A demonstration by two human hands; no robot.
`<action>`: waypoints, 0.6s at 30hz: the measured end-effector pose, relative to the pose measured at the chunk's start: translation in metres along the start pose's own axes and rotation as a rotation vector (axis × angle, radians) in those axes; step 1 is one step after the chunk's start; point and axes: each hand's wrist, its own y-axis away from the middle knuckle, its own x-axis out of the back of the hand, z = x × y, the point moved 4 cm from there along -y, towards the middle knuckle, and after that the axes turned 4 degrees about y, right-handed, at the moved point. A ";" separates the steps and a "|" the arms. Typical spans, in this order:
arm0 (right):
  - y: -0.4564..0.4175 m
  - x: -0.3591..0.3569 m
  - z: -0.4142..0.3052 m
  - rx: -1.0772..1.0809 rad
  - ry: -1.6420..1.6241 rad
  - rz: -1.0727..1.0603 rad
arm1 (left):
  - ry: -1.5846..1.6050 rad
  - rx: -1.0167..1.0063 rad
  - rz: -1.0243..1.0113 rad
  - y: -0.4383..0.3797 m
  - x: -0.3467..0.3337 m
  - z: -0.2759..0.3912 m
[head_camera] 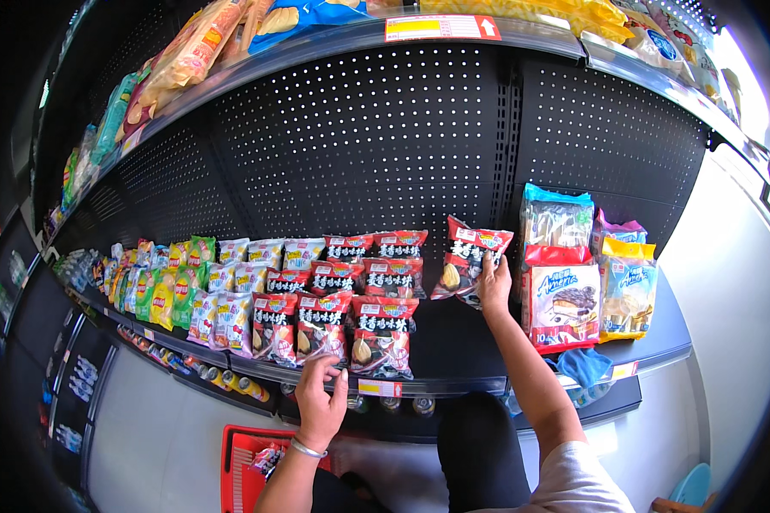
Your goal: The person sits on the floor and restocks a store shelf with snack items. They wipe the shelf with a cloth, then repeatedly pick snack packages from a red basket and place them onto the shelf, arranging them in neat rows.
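My right hand grips a red-and-black snack bag by its right side, above the bare right part of the shelf. The bag tilts slightly; what may be a second one shows behind its lower edge. My left hand, a bracelet on its wrist, is at the shelf's front edge with thumb and fingers apart. Its fingertips are close to the foot of a front-row red-and-black bag; I cannot tell if they touch. Another matching bag stands to its right, with more in rows behind.
Left along the shelf stand pale snack bags and green and yellow chip bags. Wafer packs and a blue cloth are on the right. Below are a red basket and drink cans. An upper shelf edge overhangs.
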 end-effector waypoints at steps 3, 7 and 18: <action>-0.014 -0.002 0.006 0.036 0.042 -0.012 | 0.003 0.009 -0.030 -0.002 -0.007 0.003; -0.018 -0.022 0.011 -0.021 0.124 -0.003 | -0.034 -0.048 -0.074 -0.002 -0.014 -0.002; -0.038 -0.064 0.077 -0.050 0.297 -0.038 | -0.012 -0.057 -0.164 -0.006 -0.030 -0.007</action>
